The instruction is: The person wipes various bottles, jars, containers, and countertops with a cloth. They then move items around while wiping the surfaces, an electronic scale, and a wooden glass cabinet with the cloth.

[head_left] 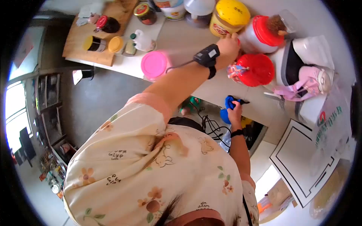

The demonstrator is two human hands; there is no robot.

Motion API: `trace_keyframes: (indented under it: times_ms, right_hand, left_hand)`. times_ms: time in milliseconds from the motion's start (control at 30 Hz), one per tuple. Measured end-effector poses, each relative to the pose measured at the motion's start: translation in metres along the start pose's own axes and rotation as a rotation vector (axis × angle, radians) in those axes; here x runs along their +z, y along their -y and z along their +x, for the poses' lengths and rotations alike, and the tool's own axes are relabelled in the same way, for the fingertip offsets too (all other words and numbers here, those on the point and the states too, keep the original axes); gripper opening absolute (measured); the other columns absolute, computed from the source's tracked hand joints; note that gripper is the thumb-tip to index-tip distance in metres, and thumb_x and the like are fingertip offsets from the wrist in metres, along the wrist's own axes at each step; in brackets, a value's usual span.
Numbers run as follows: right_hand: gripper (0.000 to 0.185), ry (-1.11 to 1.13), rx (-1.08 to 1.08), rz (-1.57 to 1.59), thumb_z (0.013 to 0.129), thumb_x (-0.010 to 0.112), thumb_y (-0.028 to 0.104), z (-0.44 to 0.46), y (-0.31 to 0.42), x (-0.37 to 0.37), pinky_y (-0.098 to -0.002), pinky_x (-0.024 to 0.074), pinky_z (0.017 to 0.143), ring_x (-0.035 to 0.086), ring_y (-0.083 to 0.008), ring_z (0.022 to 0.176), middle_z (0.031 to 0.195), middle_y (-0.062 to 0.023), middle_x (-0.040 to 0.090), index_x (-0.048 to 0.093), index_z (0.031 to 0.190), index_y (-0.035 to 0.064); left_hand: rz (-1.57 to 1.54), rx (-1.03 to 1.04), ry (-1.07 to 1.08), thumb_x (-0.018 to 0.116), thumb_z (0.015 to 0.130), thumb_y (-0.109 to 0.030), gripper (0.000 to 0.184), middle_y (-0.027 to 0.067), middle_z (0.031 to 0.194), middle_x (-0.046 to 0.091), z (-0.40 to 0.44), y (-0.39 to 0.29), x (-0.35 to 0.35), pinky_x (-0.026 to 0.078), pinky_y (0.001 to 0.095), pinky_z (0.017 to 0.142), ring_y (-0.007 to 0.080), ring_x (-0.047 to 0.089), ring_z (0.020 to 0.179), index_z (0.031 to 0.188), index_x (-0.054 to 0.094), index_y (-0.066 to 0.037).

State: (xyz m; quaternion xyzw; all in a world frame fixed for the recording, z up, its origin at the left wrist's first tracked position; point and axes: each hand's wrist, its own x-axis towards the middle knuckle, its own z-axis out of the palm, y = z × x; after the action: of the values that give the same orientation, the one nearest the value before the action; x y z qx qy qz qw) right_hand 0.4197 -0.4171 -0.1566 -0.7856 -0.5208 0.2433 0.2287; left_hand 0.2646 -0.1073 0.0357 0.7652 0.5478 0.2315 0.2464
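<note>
Tubs and jars stand close together at the upper right, and the left hand [227, 47] is in among them, at the lower edge of the yellow-lidded tub [221, 27]. Its fingers are bent and their tips are at the tub's base; whether they grip it or only touch it, I cannot tell. The red-lidded jar [260, 35] is just beside that hand, and the red container [260, 71] sits a little lower in the frame. At right of center, the right hand [235, 112] has its fingers closed on a blue cloth [229, 101], near the edge of the counter [184, 41].

With 2 containers so near the left hand, the wrist is best kept low and level, and any pressure on the tub best put low on its wall, where it is less likely to tip. A slow slide would be safer than a lift against its neighbors. The black wrist device [206, 55] trails 1 cable [181, 65] toward the pink-lidded tub [154, 64]; the forearm needs slack there so that nothing gets dragged. The cloth would handle better gathered into the palm, with its loose end clear of the black cords [211, 128] below the counter edge.
</note>
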Motion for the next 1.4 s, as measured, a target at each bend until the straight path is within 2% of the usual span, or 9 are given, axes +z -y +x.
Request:
trace_keyframes:
  times_ms: [467, 600, 700, 767, 833, 900, 1067, 1267, 1400]
  right_hand:
    - [0.042, 0.066, 0.102, -0.036, 0.075, 0.065, 0.004, 0.0, 0.016, -0.008, -0.0545, 0.045, 0.095, 0.054, -0.046, 0.11, 0.118, -0.0226, 0.055, 0.055, 0.115, 0.0108]
    - [0.042, 0.069, 0.04, -0.082, 0.075, 0.067, 0.003, 0.004, 0.001, -0.001, -0.0539, 0.045, 0.095, 0.054, -0.0457, 0.11, 0.115, -0.0234, 0.057, 0.054, 0.115, 0.0089]
    - [0.043, 0.092, 0.088, -0.092, 0.074, 0.067, 0.003, 0.004, 0.01, -0.004, -0.0519, 0.0442, 0.099, 0.054, -0.0447, 0.112, 0.116, -0.0229, 0.057, 0.054, 0.115, 0.0081]
    - [0.045, 0.094, 0.113, -0.07, 0.072, 0.067, 0.004, 0.006, 0.012, -0.004, -0.0504, 0.0436, 0.101, 0.053, -0.0441, 0.112, 0.116, -0.0227, 0.055, 0.054, 0.115, 0.0066]
    - [0.045, 0.106, 0.155, -0.095, 0.073, 0.068, 0.005, 0.007, 0.015, -0.004, -0.0511, 0.0436, 0.1, 0.053, -0.044, 0.114, 0.117, -0.0234, 0.056, 0.055, 0.116, 0.0078]
    - [0.044, 0.137, 0.186, -0.116, 0.074, 0.068, 0.006, 0.007, 0.017, -0.007, -0.0514, 0.0435, 0.1, 0.053, -0.0438, 0.115, 0.118, -0.024, 0.056, 0.055, 0.116, 0.0079]
    - [0.04, 0.129, 0.086, -0.151, 0.075, 0.066, 0.007, 0.011, 0.008, 0.0, -0.0515, 0.0427, 0.101, 0.052, -0.0429, 0.115, 0.117, -0.0233, 0.057, 0.055, 0.113, 0.0076]
    - [0.039, 0.08, 0.091, -0.102, 0.074, 0.065, 0.005, 0.001, 0.011, -0.005, -0.0536, 0.0425, 0.099, 0.052, -0.043, 0.114, 0.115, -0.0227, 0.058, 0.054, 0.112, 0.0077]
    - [0.04, 0.082, 0.088, -0.145, 0.074, 0.066, 0.005, 0.007, 0.014, -0.003, -0.0535, 0.044, 0.096, 0.054, -0.0441, 0.111, 0.114, -0.0226, 0.059, 0.054, 0.112, 0.0076]
  left_hand:
    - [0.191, -0.282, -0.103, 0.068, 0.089, -0.045, 0.052, 0.027, 0.101, 0.071, 0.021, 0.135, -0.114, 0.054, 0.0539, 0.085, 0.0466, 0.068, 0.098, 0.12, 0.053, -0.007]
    - [0.126, -0.277, 0.017, 0.067, 0.09, -0.047, 0.062, 0.0287, 0.112, 0.068, 0.027, 0.148, -0.141, 0.051, 0.0527, 0.09, 0.0453, 0.065, 0.108, 0.135, 0.053, -0.007]
    - [0.14, -0.158, 0.046, 0.065, 0.092, -0.047, 0.065, 0.0287, 0.121, 0.066, -0.024, 0.188, -0.173, 0.049, 0.0489, 0.098, 0.0421, 0.062, 0.118, 0.141, 0.051, -0.007]
    - [0.207, -0.337, 0.157, 0.065, 0.092, -0.049, 0.067, 0.0255, 0.13, 0.063, -0.084, 0.212, -0.197, 0.047, 0.0449, 0.103, 0.0393, 0.059, 0.125, 0.142, 0.05, -0.006]
    - [0.221, -0.472, -0.059, 0.067, 0.092, -0.051, 0.072, 0.02, 0.138, 0.061, -0.15, 0.234, -0.189, 0.045, 0.0483, 0.107, 0.0359, 0.059, 0.127, 0.148, 0.045, -0.013]
    - [-0.176, -0.632, 0.084, 0.071, 0.091, -0.049, 0.076, 0.0178, 0.143, 0.057, -0.199, 0.315, -0.145, 0.049, 0.0545, 0.102, 0.0332, 0.059, 0.127, 0.153, 0.038, -0.019]
    - [-0.988, -0.9, 0.089, 0.08, 0.088, -0.035, 0.096, 0.0135, 0.151, 0.046, -0.194, 0.251, -0.159, 0.062, 0.0563, 0.075, 0.0338, 0.057, 0.127, 0.161, 0.016, -0.035]
    - [-0.589, -0.719, 0.308, 0.079, 0.089, -0.032, 0.095, 0.0144, 0.151, 0.045, -0.134, 0.182, -0.104, 0.062, 0.0553, 0.073, 0.0345, 0.059, 0.123, 0.161, 0.016, -0.035]
    - [-0.813, -0.705, 0.318, 0.081, 0.085, -0.036, 0.096, 0.0135, 0.147, 0.05, -0.102, 0.17, -0.048, 0.064, 0.0497, 0.066, 0.0348, 0.061, 0.12, 0.16, 0.022, -0.032]
